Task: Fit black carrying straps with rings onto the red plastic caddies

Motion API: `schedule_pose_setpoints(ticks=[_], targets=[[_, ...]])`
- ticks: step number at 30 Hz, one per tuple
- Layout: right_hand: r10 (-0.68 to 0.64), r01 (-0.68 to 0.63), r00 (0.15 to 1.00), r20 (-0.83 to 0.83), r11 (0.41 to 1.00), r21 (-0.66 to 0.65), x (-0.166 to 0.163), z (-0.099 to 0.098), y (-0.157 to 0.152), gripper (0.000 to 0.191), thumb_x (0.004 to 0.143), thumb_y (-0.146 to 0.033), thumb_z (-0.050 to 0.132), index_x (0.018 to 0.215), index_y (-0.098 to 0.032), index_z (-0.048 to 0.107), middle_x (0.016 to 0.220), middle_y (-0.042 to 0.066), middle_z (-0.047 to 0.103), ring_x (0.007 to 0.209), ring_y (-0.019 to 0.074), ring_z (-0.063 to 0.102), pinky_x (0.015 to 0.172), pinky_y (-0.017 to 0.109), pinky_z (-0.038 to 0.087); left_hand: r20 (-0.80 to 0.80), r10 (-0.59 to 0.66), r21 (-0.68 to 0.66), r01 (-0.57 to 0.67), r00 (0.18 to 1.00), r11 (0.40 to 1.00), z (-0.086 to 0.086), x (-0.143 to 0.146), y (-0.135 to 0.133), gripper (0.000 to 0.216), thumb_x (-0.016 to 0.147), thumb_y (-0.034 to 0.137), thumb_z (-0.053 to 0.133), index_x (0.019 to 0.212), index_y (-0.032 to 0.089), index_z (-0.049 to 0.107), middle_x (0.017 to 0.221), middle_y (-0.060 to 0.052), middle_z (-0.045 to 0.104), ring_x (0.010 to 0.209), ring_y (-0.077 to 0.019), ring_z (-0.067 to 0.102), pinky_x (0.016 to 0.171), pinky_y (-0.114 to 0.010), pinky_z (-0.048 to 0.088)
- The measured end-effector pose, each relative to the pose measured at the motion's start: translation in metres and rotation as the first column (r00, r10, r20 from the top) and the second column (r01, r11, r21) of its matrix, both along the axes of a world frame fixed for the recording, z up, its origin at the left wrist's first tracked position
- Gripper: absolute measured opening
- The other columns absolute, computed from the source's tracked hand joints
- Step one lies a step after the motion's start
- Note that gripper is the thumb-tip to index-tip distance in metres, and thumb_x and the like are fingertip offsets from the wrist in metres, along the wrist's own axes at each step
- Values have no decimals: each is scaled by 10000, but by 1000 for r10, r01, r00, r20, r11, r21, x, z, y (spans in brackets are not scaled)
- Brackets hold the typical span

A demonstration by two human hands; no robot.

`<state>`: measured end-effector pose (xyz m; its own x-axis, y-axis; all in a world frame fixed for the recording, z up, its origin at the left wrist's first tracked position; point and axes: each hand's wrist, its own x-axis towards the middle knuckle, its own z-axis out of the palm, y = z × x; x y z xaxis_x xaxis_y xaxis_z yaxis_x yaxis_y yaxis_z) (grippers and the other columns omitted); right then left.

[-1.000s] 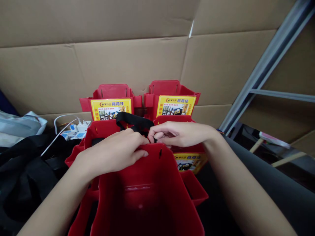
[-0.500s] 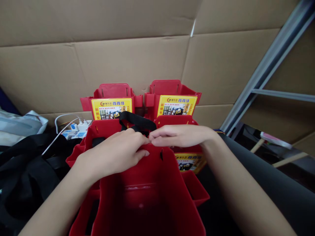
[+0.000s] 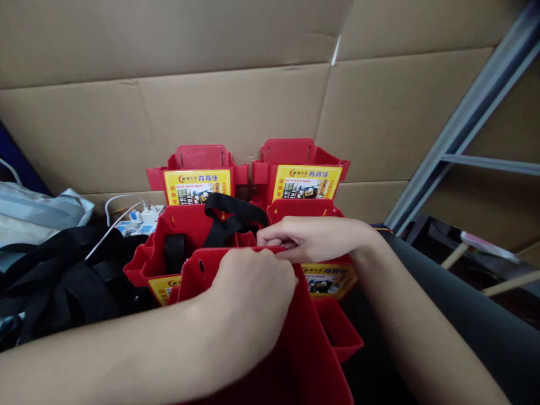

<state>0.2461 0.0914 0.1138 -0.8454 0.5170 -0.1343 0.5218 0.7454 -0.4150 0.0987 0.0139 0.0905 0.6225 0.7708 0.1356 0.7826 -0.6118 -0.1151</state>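
A red plastic box stands open right in front of me, with a slot in the left of its far wall. My left hand is inside it, closed at the right part of that wall and covering the spot where the other slot sits. Whatever its fingers pinch is hidden. My right hand reaches over the rim from behind, fingers curled against the wall's outer side. What it grips cannot be made out. A black strap loops up from another red box just behind.
Two more red boxes with yellow labels stand against the cardboard wall. Black straps lie heaped at left, beside a white power strip. A metal frame slants at right.
My left hand has moved right and down into the box, from the rim's middle to the right slot, covering the black bit seen there. The right hand stays behind the rim, fingers more curled.
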Motion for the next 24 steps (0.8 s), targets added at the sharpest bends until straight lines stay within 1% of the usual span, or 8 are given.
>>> schedule_pose_setpoints(ticks=[4, 8, 12, 15, 17, 19, 22, 24], targets=[[-20, 18, 999, 39, 999, 44, -2, 3, -7, 81, 762, -129, 432, 783, -171, 499, 687, -21, 486, 616, 94, 405, 539, 220, 287, -44, -16, 7, 16, 999, 1000, 3, 8, 5, 145, 782, 152, 542, 764, 115, 680, 627, -112, 630, 600, -213, 610, 481, -263, 420], [-36, 31, 997, 61, 997, 77, -4, 5, -13, 66, 774, -166, 418, 715, -179, 444, 674, -18, 482, 626, 107, 423, 550, 229, 290, -30, 10, 11, -10, 1000, 1000, -6, 12, 3, 101, 750, 115, 575, 756, 112, 676, 626, -109, 634, 582, -205, 613, 477, -259, 429], [-20, 14, 998, 60, 996, 90, -4, 4, -12, 92, 799, -199, 408, 734, -176, 469, 693, -12, 501, 626, 107, 423, 545, 230, 282, -46, -26, 42, 28, 999, 999, -15, 12, 7, 167, 752, 67, 506, 747, 93, 672, 648, -128, 638, 580, -219, 611, 463, -281, 426], [12, -15, 999, 37, 997, 82, -3, 3, -8, 117, 814, -231, 418, 760, -167, 501, 696, -12, 499, 621, 101, 414, 543, 224, 282, 5, -14, 51, 13, 1000, 999, -17, 10, 12, 232, 777, 97, 440, 715, 101, 663, 646, -131, 632, 552, -208, 599, 443, -280, 410], [36, -37, 999, 13, 997, 63, -1, 2, -6, 156, 828, -276, 426, 797, -159, 526, 696, -12, 493, 615, 97, 409, 545, 221, 286, 42, 16, 26, -17, 999, 1000, -14, 8, 13, 258, 798, 165, 422, 705, 111, 657, 637, -125, 628, 545, -208, 597, 441, -283, 404], [48, -48, 999, -16, 998, 49, 0, 4, -5, 200, 836, -318, 435, 841, -154, 549, 678, -17, 478, 598, 91, 397, 539, 220, 280, 37, 6, -52, -5, 999, 999, -9, 2, 10, 274, 797, 230, 426, 682, 124, 651, 617, -109, 627, 529, -209, 591, 438, -286, 390], [30, -27, 999, -45, 998, 57, 2, 6, -5, 215, 831, -328, 458, 857, -150, 577, 632, -30, 436, 563, 81, 367, 521, 219, 256, 33, -103, -188, 107, 994, 976, 2, -17, -1, 264, 772, 255, 445, 596, 166, 620, 526, -50, 597, 426, -161, 531, 394, -264, 320], [10, -7, 999, -51, 998, 66, 3, 7, -6, 210, 824, -315, 473, 849, -144, 591, 620, -32, 420, 555, 78, 358, 521, 218, 254, 62, -183, -237, 192, 981, 952, 11, -37, -10, 236, 757, 227, 459, 565, 192, 593, 502, -20, 588, 406, -130, 503, 390, -249, 308]])
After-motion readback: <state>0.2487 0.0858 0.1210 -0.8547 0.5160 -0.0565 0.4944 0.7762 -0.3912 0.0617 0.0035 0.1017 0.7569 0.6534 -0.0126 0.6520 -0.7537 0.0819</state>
